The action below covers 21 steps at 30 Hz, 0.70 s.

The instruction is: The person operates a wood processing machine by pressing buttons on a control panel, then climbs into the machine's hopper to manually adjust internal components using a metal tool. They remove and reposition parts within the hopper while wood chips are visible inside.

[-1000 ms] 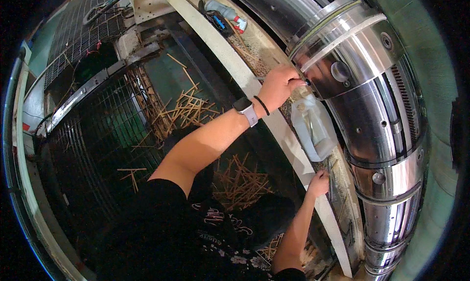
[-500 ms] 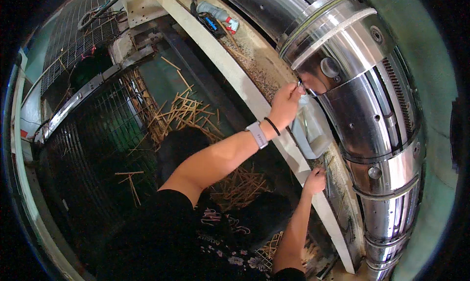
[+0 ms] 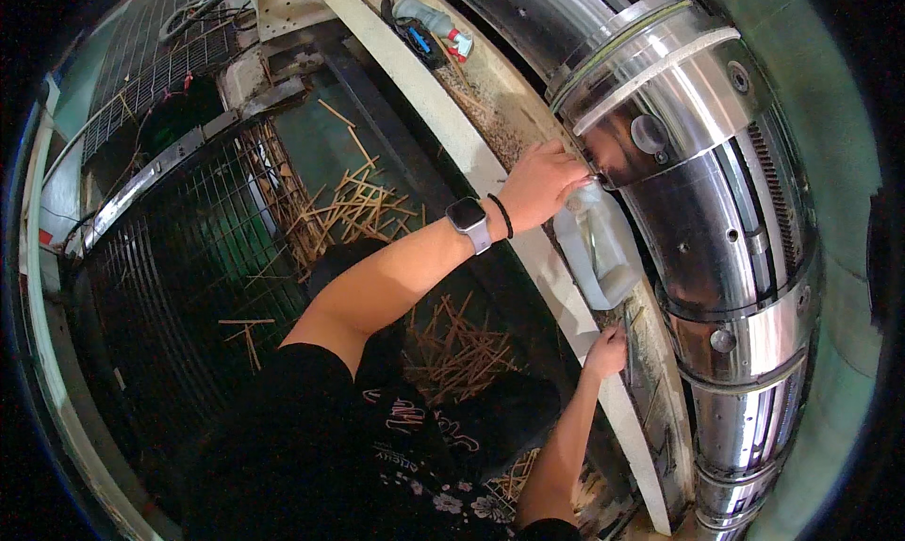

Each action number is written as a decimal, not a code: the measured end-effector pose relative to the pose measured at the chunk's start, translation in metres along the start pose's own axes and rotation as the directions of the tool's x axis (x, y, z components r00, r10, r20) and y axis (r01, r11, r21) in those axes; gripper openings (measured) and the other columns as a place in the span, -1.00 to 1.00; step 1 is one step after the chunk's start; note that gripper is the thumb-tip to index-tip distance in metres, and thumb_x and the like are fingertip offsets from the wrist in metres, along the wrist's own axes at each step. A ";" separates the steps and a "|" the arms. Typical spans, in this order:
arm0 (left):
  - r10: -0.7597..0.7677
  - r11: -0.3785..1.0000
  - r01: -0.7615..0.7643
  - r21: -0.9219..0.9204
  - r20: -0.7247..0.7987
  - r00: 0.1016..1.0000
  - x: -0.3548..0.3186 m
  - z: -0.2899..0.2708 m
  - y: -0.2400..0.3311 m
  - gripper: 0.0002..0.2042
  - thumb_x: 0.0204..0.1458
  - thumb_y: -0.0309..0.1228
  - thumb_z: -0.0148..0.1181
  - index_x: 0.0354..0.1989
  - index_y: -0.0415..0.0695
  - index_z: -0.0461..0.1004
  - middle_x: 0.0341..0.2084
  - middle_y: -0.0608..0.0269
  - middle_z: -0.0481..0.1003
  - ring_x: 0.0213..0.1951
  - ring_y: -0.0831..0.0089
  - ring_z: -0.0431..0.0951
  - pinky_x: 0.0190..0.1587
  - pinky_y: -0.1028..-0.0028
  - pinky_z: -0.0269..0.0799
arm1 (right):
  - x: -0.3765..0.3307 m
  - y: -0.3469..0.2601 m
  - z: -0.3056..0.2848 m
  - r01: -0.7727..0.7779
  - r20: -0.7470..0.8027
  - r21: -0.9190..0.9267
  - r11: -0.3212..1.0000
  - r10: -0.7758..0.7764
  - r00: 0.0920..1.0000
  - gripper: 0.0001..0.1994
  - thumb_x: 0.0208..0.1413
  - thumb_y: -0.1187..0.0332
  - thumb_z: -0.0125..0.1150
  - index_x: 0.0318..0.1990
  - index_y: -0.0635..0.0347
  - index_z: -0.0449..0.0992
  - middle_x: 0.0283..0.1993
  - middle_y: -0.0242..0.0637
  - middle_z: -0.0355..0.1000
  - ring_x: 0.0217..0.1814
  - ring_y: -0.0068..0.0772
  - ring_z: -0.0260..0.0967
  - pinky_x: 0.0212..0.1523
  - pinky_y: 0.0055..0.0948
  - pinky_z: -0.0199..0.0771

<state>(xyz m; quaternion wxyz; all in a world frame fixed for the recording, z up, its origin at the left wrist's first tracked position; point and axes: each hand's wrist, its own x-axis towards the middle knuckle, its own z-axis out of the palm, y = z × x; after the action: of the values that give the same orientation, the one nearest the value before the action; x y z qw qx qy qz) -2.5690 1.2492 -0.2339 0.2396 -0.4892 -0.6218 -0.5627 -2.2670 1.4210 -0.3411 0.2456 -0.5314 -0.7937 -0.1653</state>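
Note:
My left hand [image 3: 547, 185] is closed in a pinch at the side of a large shiny metal cylinder [image 3: 683, 221]. A small metal tip [image 3: 596, 177] shows at its fingertips against the cylinder; the rest of it is hidden by the fingers. Just below that hand, a cut-open translucent plastic bottle [image 3: 603, 258] lies in the cream trough. Lower down, my right hand [image 3: 606, 352] rests at the edge of the cream beam [image 3: 556, 301], fingers curled in. What the right hand holds, if anything, cannot be made out.
A spray bottle with a red and white head [image 3: 424, 18] and a black tool with blue marks [image 3: 415, 43] lie at the trough's far end. Thin sticks [image 3: 353, 206] are scattered on the floor and grating at left. A green curved wall [image 3: 844, 258] stands behind the cylinder.
My left hand has turned, so the watch face now shows, and its fingertips sit slightly lower along the cylinder. The right hand has stayed nearly in place. The whole view has shifted slightly.

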 end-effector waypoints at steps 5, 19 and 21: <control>0.104 0.992 -0.114 0.063 0.146 0.984 0.011 -0.009 -0.008 -0.92 -0.02 -0.37 0.08 -0.43 -0.08 0.43 -0.46 0.30 0.45 -0.25 0.26 0.37 -0.18 0.27 0.24 | 0.000 0.001 0.002 0.068 -0.096 0.016 0.998 -0.066 0.993 -0.74 0.06 0.16 0.01 -0.53 0.09 0.46 -0.63 -0.12 0.40 -0.64 -0.05 0.37 -0.63 -0.13 0.34; 0.065 0.997 -0.063 -0.036 0.073 0.995 0.015 -0.007 -0.007 -0.90 -0.04 -0.39 0.09 -0.49 -0.14 0.40 -0.53 0.17 0.42 -0.31 0.14 0.40 -0.30 0.24 0.31 | 0.001 -0.001 -0.003 -0.013 0.068 -0.018 1.000 0.014 0.998 -0.70 0.09 0.11 -0.10 -0.36 0.05 0.53 -0.51 -0.06 0.43 -0.50 0.03 0.40 -0.49 -0.06 0.36; -0.116 0.980 0.124 -0.153 0.063 0.991 0.001 0.006 -0.001 -0.88 -0.02 -0.40 0.08 -0.47 -0.18 0.38 -0.53 0.08 0.40 -0.35 0.04 0.38 -0.32 0.21 0.31 | -0.002 -0.002 -0.002 0.004 0.015 -0.032 0.999 -0.003 1.000 -0.72 0.08 0.13 -0.08 -0.43 0.07 0.50 -0.56 -0.10 0.41 -0.55 -0.01 0.39 -0.54 -0.09 0.35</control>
<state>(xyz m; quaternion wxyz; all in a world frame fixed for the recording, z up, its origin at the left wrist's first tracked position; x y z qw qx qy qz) -2.5688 1.2555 -0.2350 0.1492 -0.4832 -0.6103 -0.6097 -2.2679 1.4177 -0.3404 0.2309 -0.5351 -0.7936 -0.1747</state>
